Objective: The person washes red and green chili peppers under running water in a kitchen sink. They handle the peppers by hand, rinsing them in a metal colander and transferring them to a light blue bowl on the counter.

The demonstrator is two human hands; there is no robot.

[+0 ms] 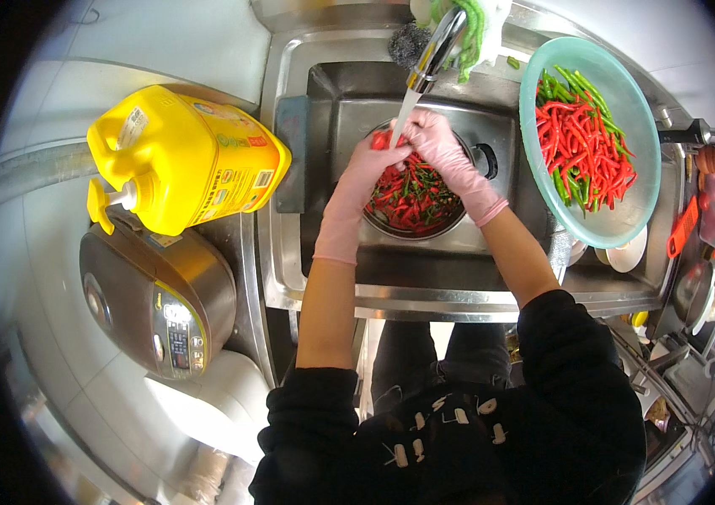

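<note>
Both my hands wear pink gloves and meet over a round metal pot [436,233] in the sink basin. Inside the pot lie red chili peppers [411,205] among many green stems. My left hand [370,167] is closed around some red peppers at the pot's left side, under the running water [403,117]. Beside it, the fingers of my right hand [431,140] are bent together under the faucet [439,50]; what they pinch is hidden. The pot's black handle [487,161] points right.
Right of the basin, a pale green plastic bowl [623,227] holds red and green peppers. A yellow detergent jug [187,158] and a rice cooker [162,297] stand left. Behind the faucet are a steel scrubber [409,45] and a green cloth [472,38]. An orange grater [683,227] lies far right.
</note>
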